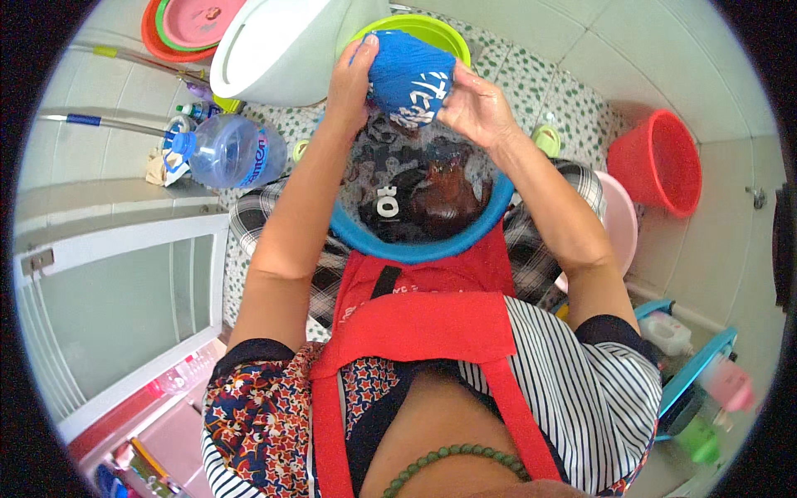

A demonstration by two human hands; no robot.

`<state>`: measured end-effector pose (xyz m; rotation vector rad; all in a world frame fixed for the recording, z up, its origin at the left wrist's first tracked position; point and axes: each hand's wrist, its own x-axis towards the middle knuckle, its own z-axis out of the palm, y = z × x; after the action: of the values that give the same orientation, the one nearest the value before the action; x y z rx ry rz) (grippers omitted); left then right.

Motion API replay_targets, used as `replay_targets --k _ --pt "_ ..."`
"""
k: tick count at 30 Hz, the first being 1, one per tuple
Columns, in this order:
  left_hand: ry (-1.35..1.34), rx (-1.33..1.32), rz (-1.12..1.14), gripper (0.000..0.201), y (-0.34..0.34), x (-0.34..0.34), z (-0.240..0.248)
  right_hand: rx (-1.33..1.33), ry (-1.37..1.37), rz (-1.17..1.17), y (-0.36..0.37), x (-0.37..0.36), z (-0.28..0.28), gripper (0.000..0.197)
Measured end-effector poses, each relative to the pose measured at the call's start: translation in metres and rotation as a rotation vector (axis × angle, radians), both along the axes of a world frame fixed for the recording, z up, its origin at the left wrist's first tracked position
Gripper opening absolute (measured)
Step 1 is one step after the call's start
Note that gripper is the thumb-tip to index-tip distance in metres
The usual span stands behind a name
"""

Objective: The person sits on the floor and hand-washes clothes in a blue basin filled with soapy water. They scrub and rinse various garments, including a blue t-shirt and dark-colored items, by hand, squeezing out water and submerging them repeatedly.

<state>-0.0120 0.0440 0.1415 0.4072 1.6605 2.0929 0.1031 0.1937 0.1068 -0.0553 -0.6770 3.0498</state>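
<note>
Head view: big blue basin [419, 249] with dark soaked clothes [408, 184] in it, and a blue printed cloth [407, 73] held up over its far edge. Left hand [353, 79] pinches the cloth's left side, right hand [481, 104] closes on the right side. I'd bring it toward the basin's middle so drips land inside, both grips even imo.

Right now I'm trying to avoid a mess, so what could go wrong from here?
The left hand and right hand hold the blue cloth up toward the far side of the tub, so drips might land outside it. If the cloth slipped, it could splash sudsy water onto the plaid trousers on either side.
</note>
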Motion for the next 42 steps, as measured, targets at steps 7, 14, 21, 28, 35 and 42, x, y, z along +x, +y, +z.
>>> replay_targets --k 7,14,21,28,35,42 --pt "0.098 -0.078 -0.232 0.081 0.0 -0.064 -0.004 0.99 -0.064 -0.455 0.04 -0.081 0.017 0.037" --pt "0.445 -0.316 -0.083 0.074 0.023 -0.116 -0.032 1.558 -0.206 -0.641 0.074 -0.145 0.007 0.031" --pt "0.696 -0.714 0.057 0.033 0.051 -0.166 -0.042 2.145 -0.459 -0.615 0.094 -0.178 -0.032 0.031" --pt "1.184 -0.57 0.296 0.023 0.061 -0.233 -0.093 2.46 -0.514 -0.306 0.084 -0.187 -0.036 0.029" --pt "1.086 -0.669 0.246 0.022 0.053 -0.225 -0.076 2.575 -0.356 -0.352 0.11 -0.195 -0.044 0.034" --pt "1.193 -0.692 0.269 0.022 0.072 -0.231 -0.073 2.04 -0.089 -0.744 0.125 -0.209 -0.062 0.029"
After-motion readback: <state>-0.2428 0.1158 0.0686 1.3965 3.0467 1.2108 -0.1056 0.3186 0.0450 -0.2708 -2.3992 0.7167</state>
